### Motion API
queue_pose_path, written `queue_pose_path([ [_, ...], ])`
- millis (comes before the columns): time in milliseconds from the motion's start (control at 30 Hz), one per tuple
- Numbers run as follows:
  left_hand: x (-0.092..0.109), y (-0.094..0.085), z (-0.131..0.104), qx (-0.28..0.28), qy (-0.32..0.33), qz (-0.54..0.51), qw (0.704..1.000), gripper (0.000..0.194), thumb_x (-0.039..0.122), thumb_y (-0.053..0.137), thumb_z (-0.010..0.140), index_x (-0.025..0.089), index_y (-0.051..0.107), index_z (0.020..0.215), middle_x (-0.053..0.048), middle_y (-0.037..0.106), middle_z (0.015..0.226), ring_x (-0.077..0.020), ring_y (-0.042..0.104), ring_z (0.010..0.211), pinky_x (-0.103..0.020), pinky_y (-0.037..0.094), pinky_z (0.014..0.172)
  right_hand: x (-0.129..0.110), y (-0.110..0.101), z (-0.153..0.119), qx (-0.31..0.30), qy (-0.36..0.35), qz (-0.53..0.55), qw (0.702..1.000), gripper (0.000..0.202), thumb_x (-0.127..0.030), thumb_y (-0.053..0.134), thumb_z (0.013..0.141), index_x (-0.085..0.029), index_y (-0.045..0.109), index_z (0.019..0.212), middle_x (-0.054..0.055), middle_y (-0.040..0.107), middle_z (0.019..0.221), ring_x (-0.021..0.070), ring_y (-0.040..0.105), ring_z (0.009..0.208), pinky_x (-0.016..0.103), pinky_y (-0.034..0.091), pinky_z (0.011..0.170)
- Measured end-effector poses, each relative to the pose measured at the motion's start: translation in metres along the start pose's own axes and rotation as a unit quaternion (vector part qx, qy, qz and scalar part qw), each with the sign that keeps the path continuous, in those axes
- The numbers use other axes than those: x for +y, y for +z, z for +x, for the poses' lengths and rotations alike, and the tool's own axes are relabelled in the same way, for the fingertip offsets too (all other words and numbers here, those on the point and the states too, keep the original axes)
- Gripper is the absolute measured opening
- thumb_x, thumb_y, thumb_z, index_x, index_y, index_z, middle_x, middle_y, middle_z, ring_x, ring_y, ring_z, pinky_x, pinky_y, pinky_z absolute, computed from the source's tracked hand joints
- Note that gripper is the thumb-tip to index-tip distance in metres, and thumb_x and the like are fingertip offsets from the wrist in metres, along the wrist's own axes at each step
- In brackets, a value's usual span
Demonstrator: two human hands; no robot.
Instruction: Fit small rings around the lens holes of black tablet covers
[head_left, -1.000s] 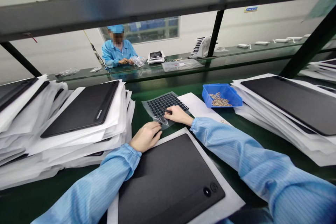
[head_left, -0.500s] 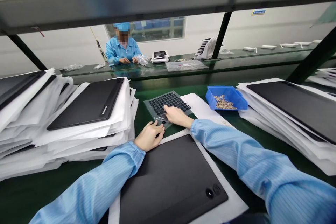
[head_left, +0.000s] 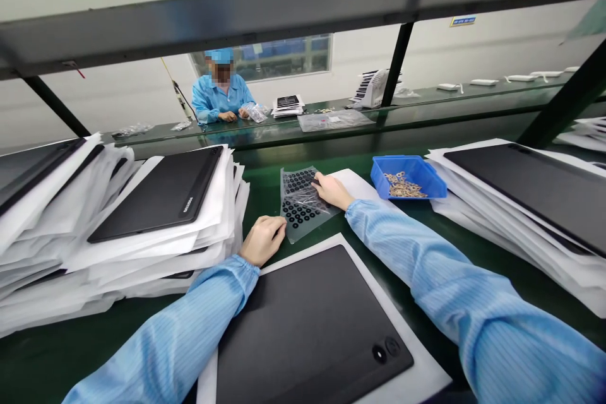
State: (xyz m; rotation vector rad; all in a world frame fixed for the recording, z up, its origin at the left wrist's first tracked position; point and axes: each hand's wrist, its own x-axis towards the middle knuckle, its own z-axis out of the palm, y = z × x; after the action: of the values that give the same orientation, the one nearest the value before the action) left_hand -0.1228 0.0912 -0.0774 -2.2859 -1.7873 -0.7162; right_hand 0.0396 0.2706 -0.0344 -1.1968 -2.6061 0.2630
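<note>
A clear sheet of black ring-shaped stickers lies on the green bench, wrinkled film stretched across its middle. At its left edge my left hand is closed, fingers curled, with the fingertips pinching the edge. My right hand pinches the film at the sheet's upper right; the fingertips partly cover the stickers there. In front of me a black tablet rests back side up on a white sheet. Two round camera rings show near its lower right corner.
Tablets interleaved with white sleeves form stacks at left and right. A blue bin holds small tan rings, beside white paper. A shelf hangs overhead. Across the bench sits a co-worker in blue.
My right hand has moved up and right, drawing film across the sticker sheet, which has turned and shifted. My left hand's fingers, spread before, have curled in at the sheet's left edge.
</note>
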Motion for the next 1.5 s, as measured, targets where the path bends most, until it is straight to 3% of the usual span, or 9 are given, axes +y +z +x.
queue_pose_path([
  [167, -0.01, 0.001, 0.003, 0.015, -0.028, 0.031, 0.999, 0.025, 0.03, 0.06, 0.093, 0.016, 0.061, 0.114, -0.01, 0.058, 0.125, -0.0261, 0.055, 0.116, -0.05, 0.046, 0.098, -0.009, 0.002, 0.001, -0.008, -0.051, 0.03, 0.998, 0.023, -0.032, 0.052, 0.097, -0.012, 0.061, 0.107, 0.005, 0.065, 0.096, 0.0166, 0.064, 0.085, 0.036, 0.053, 0.079],
  [300, -0.016, 0.008, 0.001, -0.002, -0.073, 0.049, 0.996, 0.041, 0.033, 0.061, 0.092, 0.018, 0.052, 0.129, -0.012, 0.047, 0.14, -0.0312, 0.047, 0.127, -0.057, 0.04, 0.104, -0.011, 0.007, 0.001, -0.016, -0.043, 0.038, 0.998, 0.025, -0.033, 0.054, 0.096, -0.013, 0.061, 0.11, 0.005, 0.065, 0.099, 0.0172, 0.064, 0.086, 0.037, 0.054, 0.08],
  [567, -0.021, 0.016, -0.001, -0.046, -0.121, 0.058, 0.99, 0.044, 0.038, 0.059, 0.093, 0.018, 0.051, 0.132, -0.012, 0.046, 0.142, -0.0323, 0.043, 0.131, -0.06, 0.034, 0.107, 0.009, 0.0, 0.004, 0.005, 0.051, 0.06, 0.997, 0.029, -0.034, 0.057, 0.095, -0.014, 0.06, 0.116, 0.009, 0.063, 0.111, 0.0198, 0.064, 0.096, 0.039, 0.054, 0.083],
  [800, -0.019, 0.013, 0.002, -0.032, -0.136, 0.053, 0.989, 0.041, 0.035, 0.064, 0.09, 0.017, 0.055, 0.126, -0.012, 0.042, 0.145, -0.0341, 0.037, 0.134, -0.061, 0.031, 0.108, -0.002, -0.009, 0.002, -0.018, 0.007, 0.114, 0.993, 0.025, -0.035, 0.055, 0.095, -0.012, 0.064, 0.094, 0.004, 0.066, 0.093, 0.0167, 0.064, 0.086, 0.037, 0.053, 0.081],
  [967, -0.019, 0.015, 0.001, -0.003, -0.145, 0.034, 0.989, 0.036, 0.034, 0.064, 0.09, 0.016, 0.058, 0.121, -0.011, 0.049, 0.138, -0.0317, 0.045, 0.128, -0.058, 0.037, 0.105, -0.009, -0.011, -0.002, -0.04, 0.003, 0.142, 0.989, 0.019, -0.031, 0.059, 0.094, -0.012, 0.063, 0.095, 0.004, 0.066, 0.093, 0.0158, 0.064, 0.084, 0.034, 0.053, 0.078],
  [1200, -0.036, 0.015, 0.042, 0.068, -0.221, -0.024, 0.973, 0.033, 0.034, 0.059, 0.094, 0.016, 0.056, 0.121, -0.01, 0.058, 0.123, -0.0246, 0.059, 0.107, -0.047, 0.051, 0.09, -0.016, -0.019, -0.005, -0.155, 0.048, 0.182, 0.97, 0.026, -0.035, 0.064, 0.09, -0.011, 0.061, 0.078, -0.002, 0.062, 0.062, 0.0072, 0.053, 0.047, 0.02, 0.045, 0.048],
  [1300, -0.043, 0.013, 0.065, 0.053, -0.248, -0.06, 0.965, 0.032, 0.034, 0.059, 0.094, 0.016, 0.057, 0.12, -0.01, 0.058, 0.121, -0.0237, 0.06, 0.105, -0.045, 0.052, 0.088, -0.022, -0.02, -0.009, -0.167, 0.049, 0.203, 0.964, 0.025, -0.029, 0.073, 0.081, -0.012, 0.058, 0.07, -0.003, 0.058, 0.052, 0.0072, 0.049, 0.041, 0.02, 0.038, 0.042],
  [1367, -0.044, 0.011, 0.074, 0.024, -0.264, -0.089, 0.96, 0.03, 0.034, 0.06, 0.093, 0.015, 0.058, 0.118, -0.009, 0.06, 0.118, -0.0225, 0.062, 0.101, -0.043, 0.054, 0.086, -0.026, -0.02, -0.011, -0.159, 0.046, 0.221, 0.961, 0.019, -0.024, 0.074, 0.079, -0.012, 0.059, 0.076, -0.004, 0.057, 0.052, 0.0068, 0.048, 0.041, 0.019, 0.037, 0.041],
  [1500, -0.041, 0.006, 0.079, -0.016, -0.279, -0.149, 0.949, 0.03, 0.034, 0.06, 0.094, 0.015, 0.058, 0.117, -0.009, 0.061, 0.115, -0.0211, 0.063, 0.096, -0.041, 0.055, 0.082, -0.029, -0.027, -0.014, -0.118, 0.016, 0.253, 0.96, 0.014, -0.02, 0.064, 0.088, -0.013, 0.059, 0.098, -0.004, 0.061, 0.07, 0.0068, 0.053, 0.051, 0.019, 0.044, 0.05],
])
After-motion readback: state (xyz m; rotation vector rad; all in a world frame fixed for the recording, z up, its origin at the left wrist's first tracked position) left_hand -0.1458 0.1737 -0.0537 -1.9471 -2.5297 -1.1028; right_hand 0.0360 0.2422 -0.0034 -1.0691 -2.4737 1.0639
